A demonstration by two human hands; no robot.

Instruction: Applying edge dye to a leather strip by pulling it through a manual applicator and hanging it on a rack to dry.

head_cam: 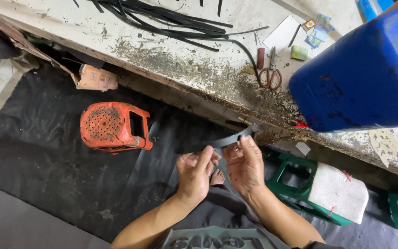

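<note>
Both my hands hold one black rubber strip (226, 139) in front of the worn white workbench (171, 60). My left hand (195, 173) pinches the strip's near end with thumb and fingers. My right hand (245, 163) grips it further along, fingertips near its far end by the bench edge. The strip bends in a shallow arc between them. A pile of several similar black strips (162, 20) lies on the bench top.
A large blue plastic drum (365, 78) stands on the bench at right, red-handled scissors (270, 74) beside it. An orange plastic stool (114, 127) lies tipped on the black floor sheet. A green stool with a white cushion (337, 191) sits at my right.
</note>
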